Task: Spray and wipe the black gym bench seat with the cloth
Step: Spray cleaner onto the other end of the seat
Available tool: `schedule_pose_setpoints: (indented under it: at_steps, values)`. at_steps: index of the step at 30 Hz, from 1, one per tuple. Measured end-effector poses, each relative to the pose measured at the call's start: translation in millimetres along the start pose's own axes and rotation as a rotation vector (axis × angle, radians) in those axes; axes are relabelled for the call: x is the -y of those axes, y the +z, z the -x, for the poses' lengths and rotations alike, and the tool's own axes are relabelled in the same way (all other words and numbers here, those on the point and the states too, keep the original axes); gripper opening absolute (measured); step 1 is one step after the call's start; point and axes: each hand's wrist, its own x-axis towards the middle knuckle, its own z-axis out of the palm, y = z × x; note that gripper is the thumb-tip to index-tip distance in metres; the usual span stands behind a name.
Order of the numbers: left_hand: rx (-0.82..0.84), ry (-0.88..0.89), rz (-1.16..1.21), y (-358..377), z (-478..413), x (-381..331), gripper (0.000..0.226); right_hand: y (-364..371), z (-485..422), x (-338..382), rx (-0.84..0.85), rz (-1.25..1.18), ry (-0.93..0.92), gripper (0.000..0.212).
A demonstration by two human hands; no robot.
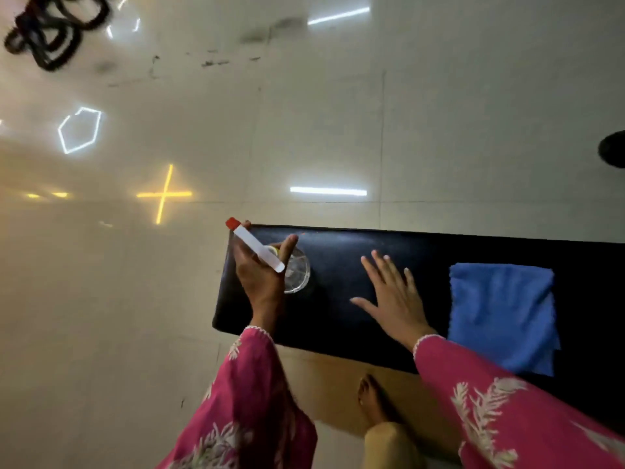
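Note:
The black gym bench seat (341, 319) runs from the middle of the view to the right edge. At its left end my left hand (258, 272) grips a clear spray bottle (297, 270) with a white head and red nozzle, standing on the seat. My right hand (394, 299) lies flat on the seat with fingers spread, holding nothing. A folded blue cloth (502, 316) rests on the seat to the right of that hand, apart from it.
Glossy pale floor tiles (304, 130) surround the bench and reflect ceiling lights. A black tangled object (50, 32) lies at the far top left. A dark round shape (612, 152) sits at the right edge. My bare foot (372, 397) stands beside the bench.

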Motion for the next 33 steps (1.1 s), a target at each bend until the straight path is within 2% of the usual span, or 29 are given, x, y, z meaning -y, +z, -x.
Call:
schedule_pose_setpoints:
  at_steps: [2, 6, 12, 21, 27, 33]
  values:
    - [-0.048, -0.018, 0.034, -21, -20, 19, 0.075, 19, -13, 25, 0.080, 0.090, -0.034, 0.080]
    - [-0.105, -0.057, 0.071, -46, -45, 45, 0.069, 44, -29, 49, 0.115, 0.146, -0.010, 0.082]
    - [-0.129, -0.125, 0.103, -52, -61, 65, 0.072, 55, -31, 51, 0.170, 0.237, 0.026, 0.083]
    - [-0.119, -0.128, 0.128, -53, -59, 79, 0.089, 48, -31, 52, 0.196, 0.230, 0.049, 0.079]
    - [-0.118, -0.148, 0.080, -46, -46, 92, 0.115, 43, -28, 50, 0.180, 0.154, 0.072, 0.077]
    - [-0.166, -0.345, 0.045, -28, -2, 88, 0.125, 26, -9, 24, 0.104, 0.136, 0.079, 0.075]
